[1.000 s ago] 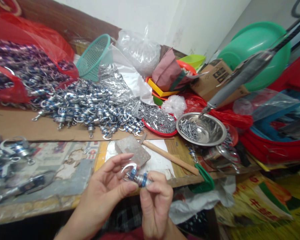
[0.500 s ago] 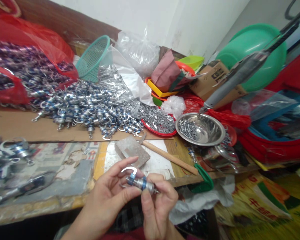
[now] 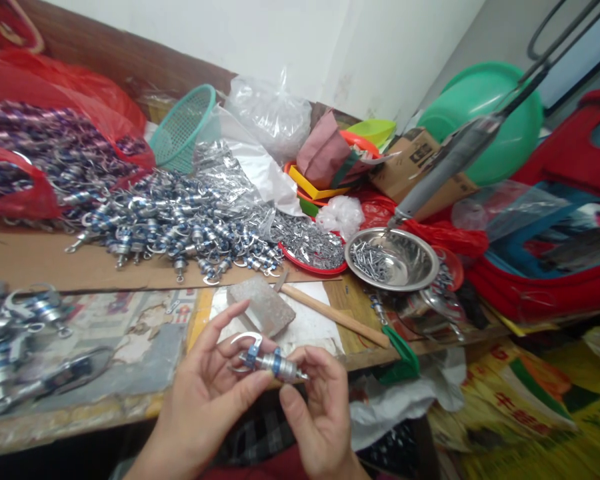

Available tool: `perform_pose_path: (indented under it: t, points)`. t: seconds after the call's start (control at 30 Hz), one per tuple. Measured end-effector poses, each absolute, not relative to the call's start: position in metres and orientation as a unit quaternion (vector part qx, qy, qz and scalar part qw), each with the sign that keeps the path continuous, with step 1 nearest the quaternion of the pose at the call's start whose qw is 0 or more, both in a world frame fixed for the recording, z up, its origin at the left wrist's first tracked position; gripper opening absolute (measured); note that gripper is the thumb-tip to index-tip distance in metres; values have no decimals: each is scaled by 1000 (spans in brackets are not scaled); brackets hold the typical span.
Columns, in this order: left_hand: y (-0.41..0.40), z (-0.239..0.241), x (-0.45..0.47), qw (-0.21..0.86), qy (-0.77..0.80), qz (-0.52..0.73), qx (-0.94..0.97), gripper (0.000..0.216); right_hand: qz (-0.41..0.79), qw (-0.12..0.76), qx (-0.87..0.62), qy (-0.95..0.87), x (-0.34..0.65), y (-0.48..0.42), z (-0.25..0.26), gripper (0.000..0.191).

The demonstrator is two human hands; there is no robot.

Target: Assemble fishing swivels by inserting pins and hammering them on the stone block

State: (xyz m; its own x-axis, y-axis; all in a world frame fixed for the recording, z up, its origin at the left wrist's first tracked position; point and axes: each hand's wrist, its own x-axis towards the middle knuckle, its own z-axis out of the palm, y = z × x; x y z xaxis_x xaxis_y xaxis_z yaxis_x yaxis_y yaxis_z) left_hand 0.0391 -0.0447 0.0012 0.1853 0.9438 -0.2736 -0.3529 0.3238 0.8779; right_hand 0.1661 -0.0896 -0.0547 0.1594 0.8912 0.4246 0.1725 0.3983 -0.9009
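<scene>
My left hand and my right hand meet low in the middle of the view, over the table's front edge. Between them they pinch one small metal swivel hook with blue rings. The left thumb and fingers hold its hooked end; the right fingertips grip its barrel end. Just behind the hands lie a grey stone block and a wooden-handled hammer.
A big heap of the same hooks lies on cardboard behind, more at the left edge. A red dish of small metal parts, a steel bowl of screws, a hanging electric screwdriver, a teal basket and red bags stand around.
The hook has turned and shifted slightly left between my fingers; my right hand's fingers have opened out somewhat around its barrel. The view has drifted a little.
</scene>
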Motion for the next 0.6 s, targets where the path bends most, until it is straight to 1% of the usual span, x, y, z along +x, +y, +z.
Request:
perform_pose_path:
  t: [0.13, 0.2, 0.3, 0.37, 0.43, 0.5, 0.6]
  points:
    - [-47, 2, 41, 682, 434, 473, 351, 78, 324, 645, -447, -529, 171, -88, -52, 42]
    - [-48, 1, 44, 678, 436, 473, 356, 76, 308, 634, -457, -542, 173, -86, -48, 38]
    - [-51, -4, 48, 674, 442, 465, 366, 74, 282, 593, -473, -588, 179, -85, -40, 25]
    - [-51, -8, 50, 676, 439, 458, 374, 73, 270, 583, -486, -593, 192, -83, -31, 21]
    - [-50, -12, 48, 669, 439, 457, 388, 73, 226, 595, -514, -575, 219, -78, -20, 17]
    - [-47, -14, 45, 652, 450, 461, 400, 71, 154, 623, -556, -528, 262, -67, -6, 15]
    - [-41, -16, 38, 638, 468, 468, 395, 62, 51, 690, -597, -406, 352, -42, 16, 30]
